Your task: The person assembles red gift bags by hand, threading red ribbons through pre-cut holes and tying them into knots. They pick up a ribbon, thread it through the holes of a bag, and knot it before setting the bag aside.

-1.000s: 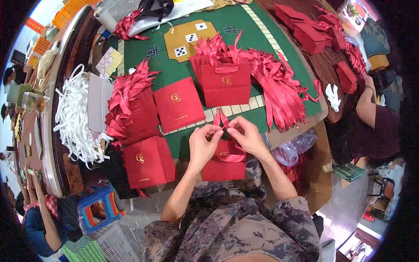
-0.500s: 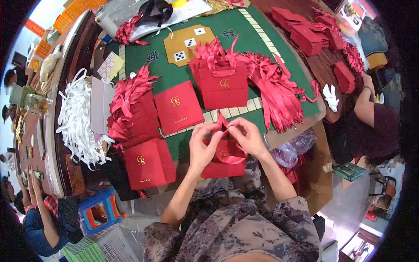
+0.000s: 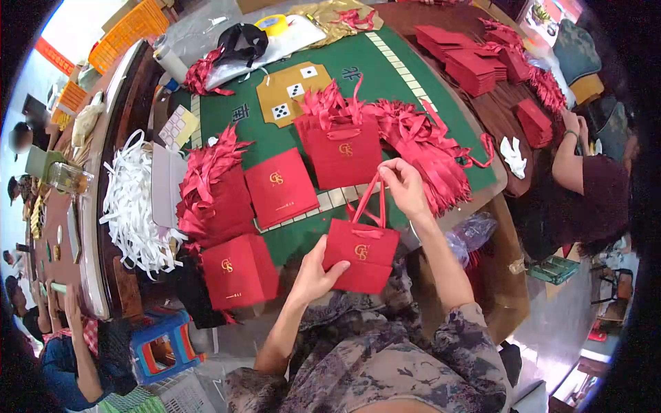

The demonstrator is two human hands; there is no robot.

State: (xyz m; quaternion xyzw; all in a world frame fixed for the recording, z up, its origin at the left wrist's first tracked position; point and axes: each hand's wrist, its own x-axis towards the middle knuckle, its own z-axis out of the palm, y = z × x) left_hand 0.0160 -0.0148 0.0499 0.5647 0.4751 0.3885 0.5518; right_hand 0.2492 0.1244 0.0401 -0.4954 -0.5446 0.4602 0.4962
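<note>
A small red paper bag with a gold logo hangs over my lap at the table's front edge. My left hand grips its left side, thumb across the front. My right hand pinches the top of its red ribbon handle, which is pulled up taut. Just behind stand several finished-looking red bags with ribbons. A flat stack of red bags lies to their left, and a heap of red ribbons to their right.
More red bags and ribboned bags are on the left, beside white ribbons. Folded red pieces lie on the brown table at right, near a co-worker's arm. A cardboard box stands below the table edge.
My right hand has risen to the right, lifting the ribbon handle upright. My left hand has moved from the ribbon down to the bag's side. The view has shifted slightly.
</note>
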